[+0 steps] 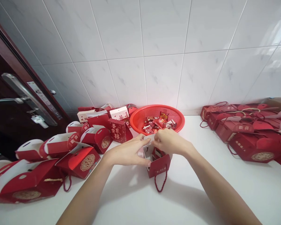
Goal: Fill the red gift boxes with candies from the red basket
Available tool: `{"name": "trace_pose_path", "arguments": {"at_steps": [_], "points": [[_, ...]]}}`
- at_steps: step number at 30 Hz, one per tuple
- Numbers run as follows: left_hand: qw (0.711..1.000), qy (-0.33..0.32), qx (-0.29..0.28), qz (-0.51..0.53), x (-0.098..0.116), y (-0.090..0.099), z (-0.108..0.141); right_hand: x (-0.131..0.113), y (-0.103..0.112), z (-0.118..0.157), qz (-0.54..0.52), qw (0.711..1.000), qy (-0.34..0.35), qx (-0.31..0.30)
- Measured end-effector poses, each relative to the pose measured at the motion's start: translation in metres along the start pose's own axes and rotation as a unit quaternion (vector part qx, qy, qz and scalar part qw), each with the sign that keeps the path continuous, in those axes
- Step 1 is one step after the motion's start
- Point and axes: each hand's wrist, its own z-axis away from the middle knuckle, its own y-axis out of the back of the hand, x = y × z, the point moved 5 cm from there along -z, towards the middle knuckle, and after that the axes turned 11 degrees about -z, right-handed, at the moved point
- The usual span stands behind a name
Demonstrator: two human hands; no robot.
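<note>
A small red gift box [159,167] stands on the white table in front of me, its top open and a dark red cord handle hanging down its near side. My left hand [130,151] grips the box's left wall, thumb at the near edge and fingers at the far side. Over the opening, my right hand [166,141] has its fingers curled down at the box's far edge; whatever they pinch is hidden. Some wrapped pieces show inside the box. Just behind it sits a red plastic basket [181,120] with wrapped candies [158,122] in it.
Several open red boxes [84,162] crowd the table's left side. On the right stand several closed red boxes [255,147] with cord handles. A tiled wall [164,75] rises behind the table [189,193]. A dark door with a metal handle [25,97] is at far left.
</note>
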Motion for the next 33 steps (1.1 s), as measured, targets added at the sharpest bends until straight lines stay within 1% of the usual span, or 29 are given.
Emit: {"name": "trace_pose_path", "arguments": {"at_steps": [2,4,6,8,11,14,15,17,20,22,25,28,30,31,33], "points": [[1.000,0.007,-0.001,-0.001,-0.001,0.000,0.000,0.005,0.013,0.005,-0.044,0.999,0.011,0.020],[1.000,0.010,0.001,-0.002,-0.002,0.000,-0.001,0.009,0.022,0.012,-0.082,0.996,0.025,0.019],[1.000,0.008,0.005,0.001,-0.001,0.000,-0.002,0.011,0.027,0.020,-0.109,0.993,0.037,-0.011],[1.000,0.004,0.011,0.006,-0.001,0.000,-0.003,0.012,0.026,0.026,-0.116,0.991,0.041,-0.049],[1.000,-0.016,0.022,0.012,-0.001,0.001,-0.002,0.014,0.023,0.030,-0.075,0.994,0.018,-0.075],[0.997,-0.071,0.027,0.015,0.003,0.004,0.003,0.016,0.020,0.028,-0.007,0.998,-0.030,-0.062],[0.996,-0.079,0.027,0.016,0.005,0.005,0.004,0.017,0.019,0.027,0.013,0.997,-0.044,-0.055],[0.998,-0.062,0.028,0.016,0.004,0.007,0.007,0.016,0.018,0.024,0.042,0.997,-0.057,-0.043],[0.999,-0.018,0.024,0.020,0.002,0.008,0.009,0.013,0.014,0.018,0.066,0.996,-0.048,-0.043],[0.999,-0.021,0.023,0.018,0.003,0.007,0.009,0.014,0.011,0.015,0.076,0.995,-0.050,-0.048],[0.999,-0.045,0.012,-0.001,0.007,0.004,0.009,0.016,0.007,0.010,0.084,0.994,-0.055,-0.052],[0.999,-0.033,-0.024,-0.021,0.007,-0.001,0.008,0.021,0.003,0.010,0.065,0.995,-0.058,-0.040],[0.998,-0.028,-0.040,-0.031,0.007,-0.003,0.007,0.027,0.000,0.012,0.030,0.998,-0.048,-0.017],[0.998,-0.031,-0.045,-0.033,0.007,-0.004,0.006,0.030,-0.001,0.015,0.003,1.000,-0.030,-0.002],[0.998,-0.044,-0.042,-0.028,0.009,-0.006,0.004,0.033,-0.005,0.021,-0.074,0.997,0.027,0.024]]}}
